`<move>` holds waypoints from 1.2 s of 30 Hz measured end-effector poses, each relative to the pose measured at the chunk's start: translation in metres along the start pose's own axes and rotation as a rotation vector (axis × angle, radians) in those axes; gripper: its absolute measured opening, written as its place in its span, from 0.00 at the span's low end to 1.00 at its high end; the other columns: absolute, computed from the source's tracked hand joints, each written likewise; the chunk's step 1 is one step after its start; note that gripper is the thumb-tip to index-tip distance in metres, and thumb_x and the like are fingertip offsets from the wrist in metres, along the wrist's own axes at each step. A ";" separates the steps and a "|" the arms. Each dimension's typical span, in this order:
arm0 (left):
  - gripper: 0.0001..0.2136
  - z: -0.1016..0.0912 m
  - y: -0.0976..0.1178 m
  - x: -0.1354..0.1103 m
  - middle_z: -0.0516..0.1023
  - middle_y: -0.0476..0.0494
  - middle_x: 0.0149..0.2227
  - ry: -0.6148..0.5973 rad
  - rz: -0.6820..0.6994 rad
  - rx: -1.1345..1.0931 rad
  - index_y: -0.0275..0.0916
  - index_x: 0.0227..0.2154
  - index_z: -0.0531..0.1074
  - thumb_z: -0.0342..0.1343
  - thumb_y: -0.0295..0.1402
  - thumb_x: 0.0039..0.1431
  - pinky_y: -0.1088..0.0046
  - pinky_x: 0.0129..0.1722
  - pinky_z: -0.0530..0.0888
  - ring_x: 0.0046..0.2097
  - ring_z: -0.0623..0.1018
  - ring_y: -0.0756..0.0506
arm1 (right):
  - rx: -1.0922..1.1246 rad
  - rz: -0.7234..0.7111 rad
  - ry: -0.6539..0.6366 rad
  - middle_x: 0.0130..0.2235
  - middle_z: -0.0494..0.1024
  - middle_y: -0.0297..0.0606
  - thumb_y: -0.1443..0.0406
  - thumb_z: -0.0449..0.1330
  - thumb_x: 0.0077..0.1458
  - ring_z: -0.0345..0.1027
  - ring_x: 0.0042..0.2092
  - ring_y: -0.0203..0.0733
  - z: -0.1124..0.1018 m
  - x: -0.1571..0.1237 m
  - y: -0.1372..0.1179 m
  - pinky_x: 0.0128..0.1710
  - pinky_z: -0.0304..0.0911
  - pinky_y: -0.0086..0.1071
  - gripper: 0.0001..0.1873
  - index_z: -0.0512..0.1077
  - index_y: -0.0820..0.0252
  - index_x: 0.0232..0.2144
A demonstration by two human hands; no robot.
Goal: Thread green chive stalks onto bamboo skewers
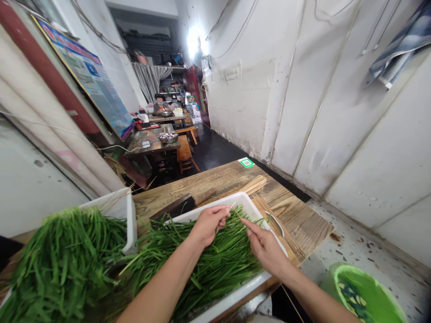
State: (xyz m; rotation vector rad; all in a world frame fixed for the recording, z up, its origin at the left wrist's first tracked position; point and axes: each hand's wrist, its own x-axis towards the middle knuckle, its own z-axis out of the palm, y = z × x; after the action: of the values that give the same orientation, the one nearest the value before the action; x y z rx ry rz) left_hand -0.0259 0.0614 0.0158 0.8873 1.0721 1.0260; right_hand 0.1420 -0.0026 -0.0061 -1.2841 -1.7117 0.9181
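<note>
Over the white tray (247, 202) full of loose garlic chives (215, 264), my left hand (212, 220) is closed, its thumb and forefinger pinching a pale chive stem. My right hand (264, 244) is closed on a thin bamboo skewer (292, 304), whose lower end shows beneath the wrist. The skewer's tip reaches toward the stem at my left fingertips; whether it pierces it I cannot tell. At left, a second white tray (130, 220) carries a heap of chives (67, 255) with skewers sticking out at its back.
A cleaver (183, 204) lies behind the middle tray. Bundles of bamboo skewers (254, 184) rest on the wooden table (303, 215), near a green code card (247, 162). A green bucket (367, 291) stands on the floor at right. Farther back are a table with a metal bowl (168, 137) and a bench (184, 149).
</note>
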 end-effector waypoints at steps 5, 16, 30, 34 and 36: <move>0.19 0.000 0.000 0.000 0.70 0.50 0.23 0.001 -0.012 -0.008 0.29 0.30 0.76 0.67 0.37 0.34 0.81 0.21 0.57 0.20 0.62 0.59 | 0.037 -0.008 -0.001 0.19 0.69 0.33 0.61 0.46 0.60 0.65 0.23 0.38 0.001 0.000 0.003 0.25 0.64 0.29 0.24 0.68 0.64 0.54; 0.20 -0.001 -0.001 0.001 0.70 0.49 0.23 -0.005 -0.015 -0.009 0.29 0.32 0.76 0.67 0.37 0.34 0.80 0.21 0.56 0.20 0.61 0.58 | 0.089 -0.023 0.028 0.19 0.70 0.34 0.60 0.48 0.60 0.65 0.23 0.39 0.002 0.000 0.004 0.24 0.63 0.29 0.23 0.70 0.64 0.52; 0.16 0.000 -0.001 0.002 0.68 0.51 0.23 0.005 -0.017 -0.026 0.30 0.30 0.75 0.65 0.35 0.37 0.80 0.21 0.54 0.20 0.60 0.59 | 0.071 -0.028 0.033 0.17 0.67 0.32 0.62 0.47 0.59 0.62 0.21 0.38 0.002 0.000 0.003 0.22 0.61 0.28 0.23 0.70 0.66 0.52; 0.15 0.000 -0.002 0.002 0.66 0.52 0.22 0.001 0.014 0.012 0.30 0.27 0.74 0.65 0.37 0.38 0.79 0.20 0.51 0.19 0.57 0.59 | 0.074 -0.025 0.030 0.18 0.68 0.33 0.61 0.48 0.59 0.64 0.22 0.38 0.002 0.001 0.004 0.23 0.62 0.28 0.24 0.69 0.66 0.53; 0.15 -0.001 -0.003 0.002 0.65 0.52 0.21 0.009 0.033 0.038 0.30 0.25 0.74 0.65 0.39 0.38 0.79 0.19 0.49 0.19 0.56 0.59 | 0.078 -0.028 0.019 0.18 0.69 0.33 0.60 0.48 0.59 0.64 0.23 0.39 0.002 0.001 0.004 0.24 0.63 0.29 0.23 0.70 0.65 0.53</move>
State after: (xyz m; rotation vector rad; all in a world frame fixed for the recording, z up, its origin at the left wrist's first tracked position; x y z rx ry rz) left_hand -0.0258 0.0632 0.0125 0.9343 1.0907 1.0411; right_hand 0.1419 -0.0013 -0.0102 -1.2115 -1.6586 0.9444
